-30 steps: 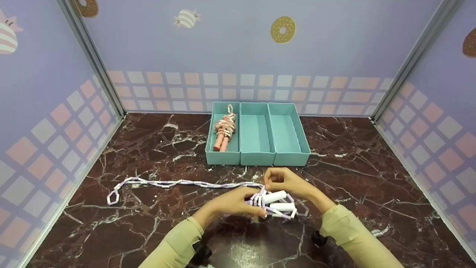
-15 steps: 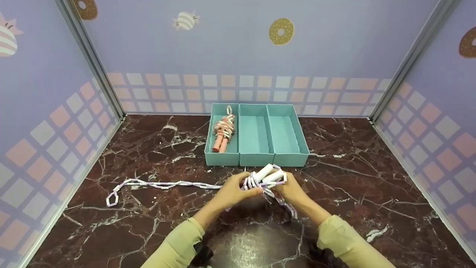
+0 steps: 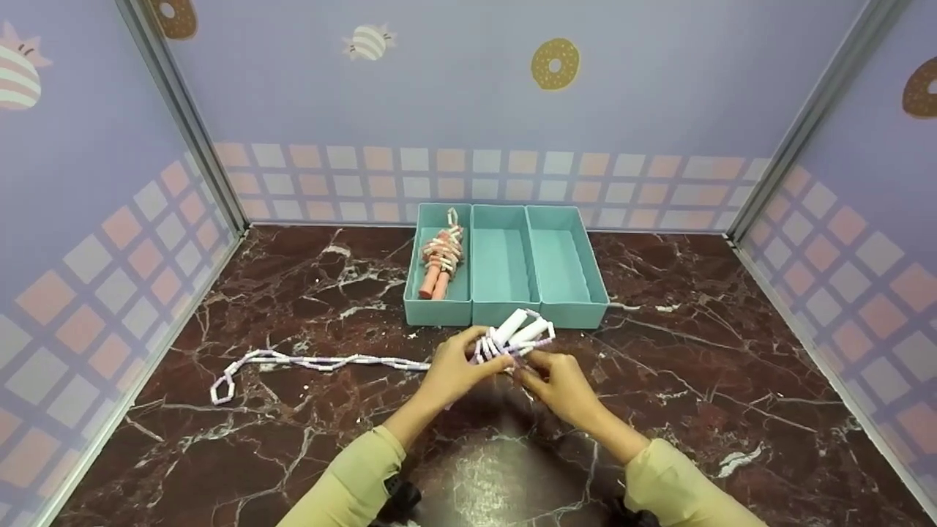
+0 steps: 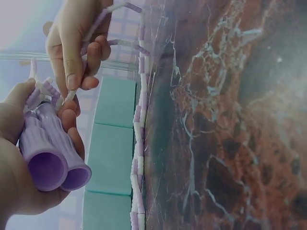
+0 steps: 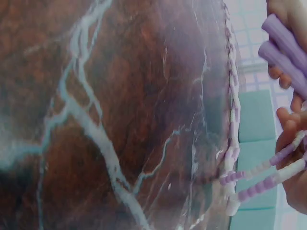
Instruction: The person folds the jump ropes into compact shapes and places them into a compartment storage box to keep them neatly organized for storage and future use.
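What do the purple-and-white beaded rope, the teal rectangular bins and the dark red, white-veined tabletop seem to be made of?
Beaded rope: probably plastic, low sheen; rigid, uniform tubes strung together. Teal bins: likely moulded plastic, satin; thin, evenly coloured walls. Tabletop: glossy, reflecting a bright patch; marble or imitation.

The right hand [image 3: 564, 384] could pass rightward over the tabletop [image 3: 703, 366], while teal boxes [image 3: 578, 316] block the way ahead.
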Demonstrator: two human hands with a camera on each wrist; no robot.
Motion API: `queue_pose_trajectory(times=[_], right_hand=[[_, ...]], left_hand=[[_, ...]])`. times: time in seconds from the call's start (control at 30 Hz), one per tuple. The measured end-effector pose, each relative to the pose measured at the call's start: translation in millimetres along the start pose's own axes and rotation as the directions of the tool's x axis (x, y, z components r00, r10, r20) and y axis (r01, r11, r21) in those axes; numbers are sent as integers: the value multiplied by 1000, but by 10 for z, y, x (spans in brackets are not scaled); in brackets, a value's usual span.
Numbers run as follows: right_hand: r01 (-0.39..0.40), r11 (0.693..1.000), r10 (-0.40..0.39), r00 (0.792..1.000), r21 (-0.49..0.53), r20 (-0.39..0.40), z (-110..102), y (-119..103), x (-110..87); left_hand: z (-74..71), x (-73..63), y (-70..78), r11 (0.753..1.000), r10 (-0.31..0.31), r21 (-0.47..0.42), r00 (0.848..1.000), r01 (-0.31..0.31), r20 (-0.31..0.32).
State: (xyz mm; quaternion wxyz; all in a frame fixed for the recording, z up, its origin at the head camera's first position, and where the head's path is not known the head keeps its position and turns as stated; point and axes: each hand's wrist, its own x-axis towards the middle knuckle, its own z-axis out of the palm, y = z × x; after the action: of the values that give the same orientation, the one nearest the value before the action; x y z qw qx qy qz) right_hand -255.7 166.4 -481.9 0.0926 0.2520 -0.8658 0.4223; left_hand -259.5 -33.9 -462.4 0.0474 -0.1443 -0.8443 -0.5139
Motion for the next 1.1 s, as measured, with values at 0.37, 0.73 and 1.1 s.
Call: queue_pose_trajectory(times=[0.37, 0.73, 1.1], right_hand=[[188, 906, -177, 982, -379, 64, -50, -228, -70], [352, 779, -316, 935, -519, 159, -167, -305, -55], [472, 728, -375, 881, -497, 288, -352, -306, -39]], left_hand=[[-7, -18, 49, 997, 48, 71, 994, -41, -98], [12, -3, 22, 970, 122, 216, 992, -111, -41], [-28, -14, -14, 961, 109, 235, 980, -147, 168]])
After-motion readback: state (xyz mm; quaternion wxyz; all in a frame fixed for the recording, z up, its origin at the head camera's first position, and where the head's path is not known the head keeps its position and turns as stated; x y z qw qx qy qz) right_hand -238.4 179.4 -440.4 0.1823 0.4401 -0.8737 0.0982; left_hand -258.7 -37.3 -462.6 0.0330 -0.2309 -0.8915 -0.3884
